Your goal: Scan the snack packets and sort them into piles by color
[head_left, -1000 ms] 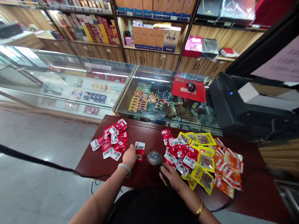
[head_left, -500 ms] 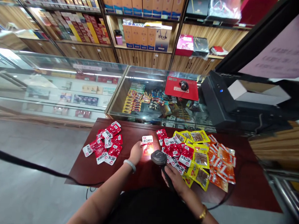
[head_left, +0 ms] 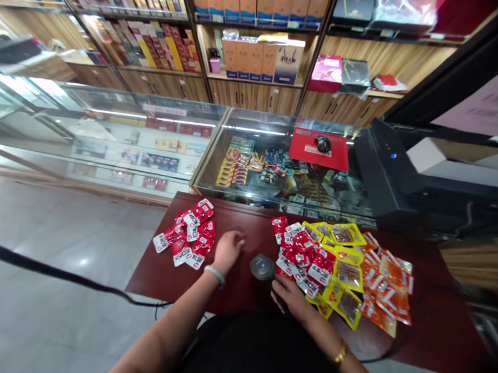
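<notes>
My left hand (head_left: 228, 251) hovers over the dark red-brown table with its fingers loosely bent and apart; no packet shows in it. To its left lies a loose pile of red-and-white snack packets (head_left: 183, 233). My right hand (head_left: 290, 295) is wrapped round the handle of a black barcode scanner (head_left: 263, 267), its head over the middle of the table. Right of the scanner is a second heap of red-and-white packets (head_left: 302, 250). Yellow snack packets (head_left: 348, 275) lie against that heap, with orange snack packets (head_left: 388, 285) farther right.
A glass display counter (head_left: 248, 195) borders the table's far edge, with a red mat (head_left: 296, 150) and a black mouse (head_left: 323, 143) on top. A black machine (head_left: 383, 182) stands at right, carrying an open white box (head_left: 442, 157). A black cable (head_left: 81, 282) crosses at lower left.
The red-and-white packet that my left hand held under the scanner's light is no longer in it. The scanner's bright light is off. The view has shifted slightly.
</notes>
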Demonstrator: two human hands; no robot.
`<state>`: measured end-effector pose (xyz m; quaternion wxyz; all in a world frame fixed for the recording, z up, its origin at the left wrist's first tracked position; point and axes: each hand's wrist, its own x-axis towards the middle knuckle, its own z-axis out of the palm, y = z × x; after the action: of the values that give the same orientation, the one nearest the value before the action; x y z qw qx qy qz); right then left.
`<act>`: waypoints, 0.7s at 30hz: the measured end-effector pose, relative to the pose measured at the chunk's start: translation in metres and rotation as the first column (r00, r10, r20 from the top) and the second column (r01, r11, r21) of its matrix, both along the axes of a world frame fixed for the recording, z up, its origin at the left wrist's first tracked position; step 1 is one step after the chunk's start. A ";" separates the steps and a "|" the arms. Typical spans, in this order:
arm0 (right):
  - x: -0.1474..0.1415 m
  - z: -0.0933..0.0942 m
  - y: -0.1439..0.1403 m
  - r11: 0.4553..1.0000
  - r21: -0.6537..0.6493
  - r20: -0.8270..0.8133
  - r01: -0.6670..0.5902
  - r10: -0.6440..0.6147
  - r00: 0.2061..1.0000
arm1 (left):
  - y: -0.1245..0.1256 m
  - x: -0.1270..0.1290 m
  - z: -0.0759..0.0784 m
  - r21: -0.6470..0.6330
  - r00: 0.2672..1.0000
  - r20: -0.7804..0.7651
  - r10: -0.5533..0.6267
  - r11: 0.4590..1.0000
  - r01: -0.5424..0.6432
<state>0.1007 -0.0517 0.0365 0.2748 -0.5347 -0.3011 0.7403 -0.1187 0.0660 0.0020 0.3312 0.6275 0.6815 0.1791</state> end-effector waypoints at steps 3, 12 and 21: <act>-0.003 -0.002 0.004 0.999 0.014 -0.004 -0.045 0.045 0.999 | -0.018 -0.047 0.001 0.025 0.889 -0.409 0.205 0.977 -0.214; -0.010 -0.012 0.008 0.994 0.025 -0.021 -0.108 0.108 0.994 | -0.026 -0.095 -0.001 -0.067 0.694 -0.691 0.205 0.937 -0.344; -0.003 -0.006 0.006 0.999 0.017 -0.020 0.034 -0.033 0.999 | -0.020 -0.056 -0.007 -0.216 0.935 -0.340 0.104 0.959 -0.185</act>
<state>0.0973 -0.0459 0.0301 0.2948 -0.5298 -0.2959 0.7382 -0.1750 0.0463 -0.0055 0.2748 0.5505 0.7882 0.0118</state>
